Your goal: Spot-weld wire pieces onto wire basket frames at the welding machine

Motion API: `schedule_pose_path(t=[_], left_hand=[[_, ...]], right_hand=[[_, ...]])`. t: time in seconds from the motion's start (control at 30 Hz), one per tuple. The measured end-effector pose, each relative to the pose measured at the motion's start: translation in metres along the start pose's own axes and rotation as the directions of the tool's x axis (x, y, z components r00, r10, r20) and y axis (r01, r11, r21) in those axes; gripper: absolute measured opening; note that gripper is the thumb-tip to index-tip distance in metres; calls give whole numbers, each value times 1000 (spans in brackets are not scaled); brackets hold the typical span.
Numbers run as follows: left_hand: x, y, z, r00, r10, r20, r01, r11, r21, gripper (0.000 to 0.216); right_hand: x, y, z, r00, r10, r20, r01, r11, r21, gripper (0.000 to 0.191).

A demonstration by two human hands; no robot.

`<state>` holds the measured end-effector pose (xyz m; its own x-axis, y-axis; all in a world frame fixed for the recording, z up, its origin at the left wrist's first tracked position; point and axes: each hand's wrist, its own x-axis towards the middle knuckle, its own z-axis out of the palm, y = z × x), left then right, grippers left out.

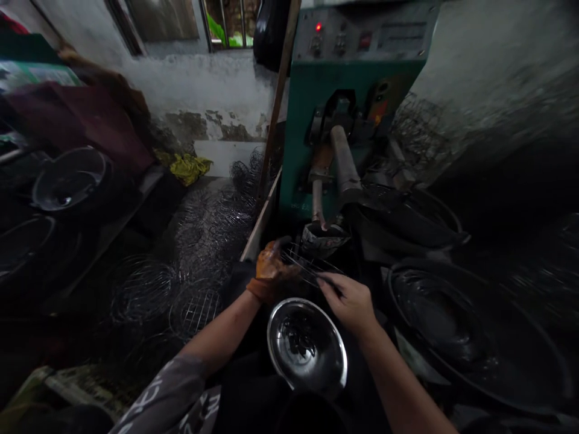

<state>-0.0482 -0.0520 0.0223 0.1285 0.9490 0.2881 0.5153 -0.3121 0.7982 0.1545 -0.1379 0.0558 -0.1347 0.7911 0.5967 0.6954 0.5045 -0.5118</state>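
Nearest to me, a polished steel bowl point(307, 348) sits low between my forearms, its hollow facing up. Just above it, both my hands meet on a wire grid point(304, 264) — a small mesh piece held roughly level. My left hand point(270, 271), in an orange glove, is closed around the grid's left edge. My right hand point(349, 299), bare, pinches the grid's right edge, fingers drawn together on the wire. Directly beyond the grid is the lower fixture point(322, 239) of a green machine point(344, 108); the grid's far edge lies just beside it, though contact cannot be confirmed. Two metal arms run down from the machine body to that fixture, and a red lamp point(318, 27) is lit on the control panel. To my right stand large dark basins point(470, 337); to my left, a heap of wire baskets point(199, 253) covers the floor.
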Motion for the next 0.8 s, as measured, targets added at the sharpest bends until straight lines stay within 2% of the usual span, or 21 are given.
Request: schedule_pose_path(t=[0.07, 0.17, 0.27, 0.43, 0.63, 0.73, 0.8], left_hand=[[0, -6, -2, 997, -74, 0, 74, 997, 1, 61], [1, -7, -1, 999, -31, 30, 30, 999, 45, 54], [1, -2, 2, 998, 37, 54, -42, 994, 97, 58], [-1, 0, 4, 993, 33, 114, -49, 988, 146, 66], [-2, 7, 2, 995, 9, 99, -26, 985, 170, 64], [-2, 15, 4, 996, 20, 90, -37, 982, 186, 70], [-2, 20, 6, 998, 9, 64, -20, 984, 175, 74]], right_hand=[[-9, 8, -8, 999, 27, 35, -29, 998, 54, 20], [-18, 11, -7, 990, 101, 98, -102, 995, 8, 24], [-12, 0, 12, 984, 120, 129, -106, 988, -113, 28], [7, -9, 36, 978, 107, 181, -53, 958, -280, 29], [6, -5, 29, 975, 75, 211, -6, 951, -308, 24], [8, 0, 22, 983, 68, 171, -9, 947, -322, 19], [8, 7, 17, 989, 68, 132, -30, 962, -273, 17]])
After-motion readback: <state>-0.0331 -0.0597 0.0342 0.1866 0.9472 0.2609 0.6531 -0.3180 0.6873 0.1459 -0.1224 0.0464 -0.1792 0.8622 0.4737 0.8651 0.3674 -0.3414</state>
